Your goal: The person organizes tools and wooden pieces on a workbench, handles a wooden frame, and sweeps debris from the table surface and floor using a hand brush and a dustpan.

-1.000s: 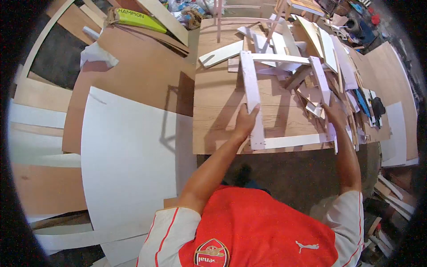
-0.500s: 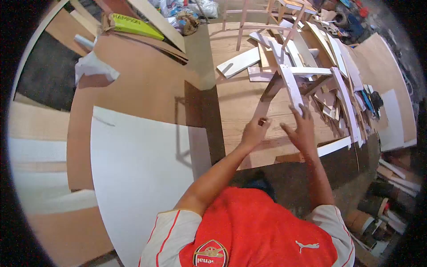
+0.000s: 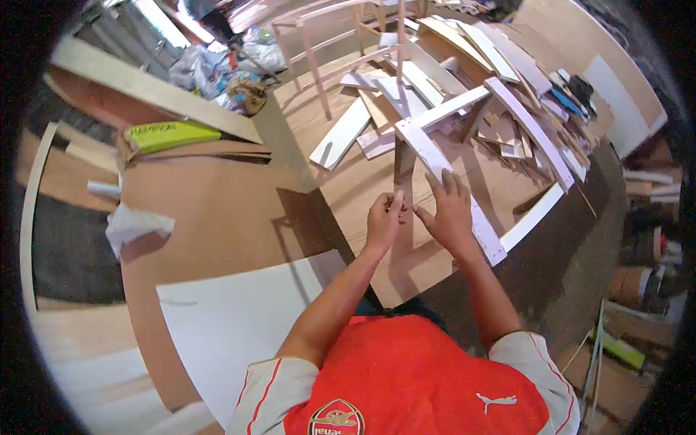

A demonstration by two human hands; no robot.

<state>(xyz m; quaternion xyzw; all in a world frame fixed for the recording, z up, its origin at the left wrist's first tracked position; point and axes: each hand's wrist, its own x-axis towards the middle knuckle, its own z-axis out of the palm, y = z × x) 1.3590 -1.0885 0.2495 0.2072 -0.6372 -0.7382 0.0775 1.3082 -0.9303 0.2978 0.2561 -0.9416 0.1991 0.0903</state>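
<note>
My left hand is curled over the plywood sheet, its thumb and fingers pressed together. Small dark bits show at its fingertips, too small to name. Close by on the right, my right hand has its fingers apart, the fingertips at the near-left rail of a white wooden frame. Whether they touch the rail or only hover over it I cannot tell. The frame stands on the plywood sheet, with its other rails running to the back and right.
Behind the frame lies a heap of white boards and wood offcuts. A slender wooden frame stands at the back. To the left are a white panel, a yellow-green box, a crumpled white sheet and plastic bags.
The view has turned right, so the scene sits rotated, and more of the frame's near rail shows. Both hands remain close together; my left hand's fingers now point more upward.
</note>
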